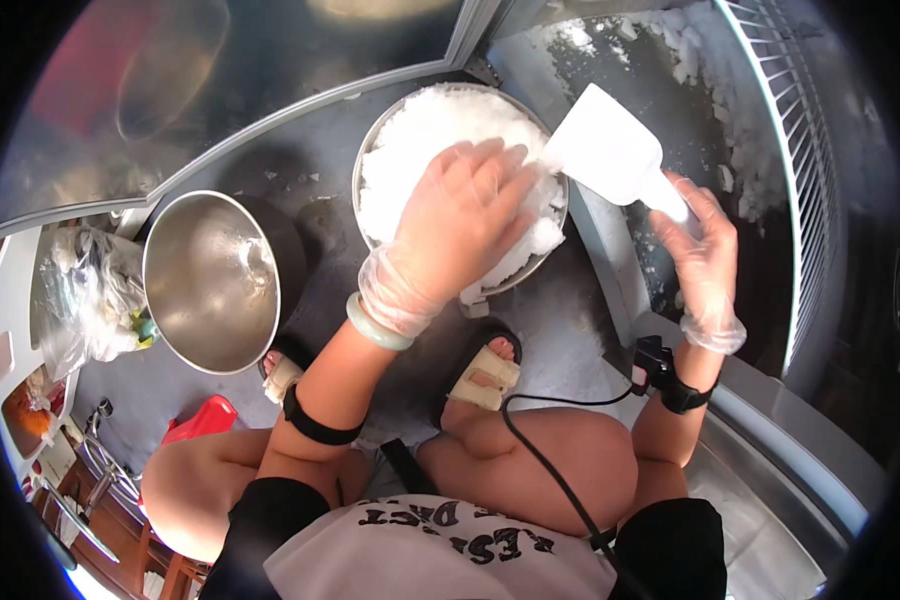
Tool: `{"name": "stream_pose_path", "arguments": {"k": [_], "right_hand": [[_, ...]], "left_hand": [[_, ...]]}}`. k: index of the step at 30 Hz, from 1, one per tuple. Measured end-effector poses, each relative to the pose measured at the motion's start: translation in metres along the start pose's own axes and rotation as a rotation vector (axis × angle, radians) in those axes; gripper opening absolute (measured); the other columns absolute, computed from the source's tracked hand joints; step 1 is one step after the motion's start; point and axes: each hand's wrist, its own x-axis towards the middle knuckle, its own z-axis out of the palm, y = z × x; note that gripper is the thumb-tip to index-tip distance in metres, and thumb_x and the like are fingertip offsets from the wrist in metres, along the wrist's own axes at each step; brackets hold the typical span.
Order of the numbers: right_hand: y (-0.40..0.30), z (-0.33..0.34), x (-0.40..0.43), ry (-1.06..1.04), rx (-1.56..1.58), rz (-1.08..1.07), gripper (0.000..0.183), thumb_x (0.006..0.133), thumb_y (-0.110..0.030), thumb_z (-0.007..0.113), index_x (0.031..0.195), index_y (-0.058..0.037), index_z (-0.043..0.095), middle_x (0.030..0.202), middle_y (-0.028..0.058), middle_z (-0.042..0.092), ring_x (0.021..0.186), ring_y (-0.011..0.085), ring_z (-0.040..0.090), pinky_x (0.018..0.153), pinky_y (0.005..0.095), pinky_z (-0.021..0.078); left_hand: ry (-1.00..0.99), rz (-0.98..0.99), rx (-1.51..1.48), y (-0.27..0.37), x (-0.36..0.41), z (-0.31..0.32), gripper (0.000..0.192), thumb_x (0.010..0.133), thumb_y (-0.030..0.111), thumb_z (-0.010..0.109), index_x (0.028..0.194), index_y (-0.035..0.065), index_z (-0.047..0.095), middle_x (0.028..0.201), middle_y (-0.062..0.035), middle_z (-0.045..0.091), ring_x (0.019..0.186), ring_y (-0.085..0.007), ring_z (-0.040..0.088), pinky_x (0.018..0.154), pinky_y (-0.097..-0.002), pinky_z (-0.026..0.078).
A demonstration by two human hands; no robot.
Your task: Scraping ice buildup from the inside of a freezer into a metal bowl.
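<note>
A round metal bowl (357,196) stands on the floor, heaped with white frost or ice (450,112). My left hand (469,206), in a clear plastic glove, is over the heap with its fingers spread; whether it presses on the frost I cannot tell. In my right hand (697,232), gloved the same way, is the handle of a white plastic scoop (607,146). The scoop's flat blade points up and left, its edge beside the bowl's right rim and over the front edge of a frosted freezer compartment (622,82).
A second metal bowl (210,281), tilted, stands on the left. Beyond it lies a clear plastic bag (94,289). A white wire rack (776,112) rises at right, and an open metal door (270,67) spans the upper left. A black cable (540,465) crosses my right leg.
</note>
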Motion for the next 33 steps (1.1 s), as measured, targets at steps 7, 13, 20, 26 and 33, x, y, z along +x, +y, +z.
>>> {"name": "stream_pose_path", "arguments": {"k": [7, 13, 20, 26, 33], "right_hand": [[0.093, 0.027, 0.053, 0.125, 0.205, 0.281, 0.043, 0.077, -0.014, 0.071, 0.116, 0.001, 0.063, 0.097, 0.0128, 0.069, 0.089, 0.0165, 0.061, 0.085, 0.0266, 0.0441], [0.149, 0.014, 0.085, -0.012, -0.055, 0.333, 0.043, 0.075, -0.02, 0.071, 0.113, 0.0003, 0.065, 0.097, 0.0108, 0.069, 0.089, 0.0157, 0.061, 0.084, 0.0275, 0.0443], [0.133, 0.067, 0.15, -0.068, 0.228, 0.275, 0.039, 0.074, -0.016, 0.069, 0.11, -0.0007, 0.068, 0.099, 0.0101, 0.069, 0.089, 0.0153, 0.061, 0.084, 0.0266, 0.0443], [0.125, 0.097, 0.204, 0.021, 0.378, 0.3, 0.045, 0.072, -0.014, 0.074, 0.113, 0.0036, 0.065, 0.105, 0.0113, 0.068, 0.094, 0.0189, 0.062, 0.087, 0.0264, 0.043], [0.137, 0.103, 0.194, 0.171, 0.523, 0.274, 0.045, 0.077, -0.008, 0.072, 0.119, 0.0046, 0.061, 0.108, 0.0111, 0.066, 0.097, 0.0167, 0.06, 0.088, 0.0258, 0.0424]], "left_hand": [[-0.15, 0.056, 0.163, 0.016, -0.005, 0.012, 0.052, 0.074, 0.016, 0.067, 0.123, 0.0067, 0.054, 0.126, -0.0095, 0.051, 0.121, -0.0281, 0.045, 0.1, -0.0442, 0.039], [-0.228, 0.0, 0.142, 0.021, 0.002, 0.006, 0.057, 0.075, 0.019, 0.067, 0.129, 0.0074, 0.05, 0.133, -0.0112, 0.047, 0.127, -0.0293, 0.041, 0.103, -0.0471, 0.035], [-0.14, -0.136, 0.011, 0.006, 0.011, -0.021, 0.062, 0.078, 0.024, 0.067, 0.135, 0.0079, 0.045, 0.141, -0.015, 0.042, 0.13, -0.0338, 0.038, 0.105, -0.0494, 0.03], [-0.053, -0.201, 0.033, -0.002, 0.009, -0.033, 0.061, 0.077, 0.023, 0.069, 0.133, 0.0058, 0.048, 0.139, -0.0164, 0.044, 0.129, -0.0351, 0.04, 0.105, -0.0493, 0.029], [-0.041, -0.222, 0.053, -0.004, -0.002, -0.036, 0.06, 0.077, 0.016, 0.067, 0.132, 0.0029, 0.048, 0.138, -0.0196, 0.045, 0.129, -0.0372, 0.042, 0.105, -0.0465, 0.031]]}}
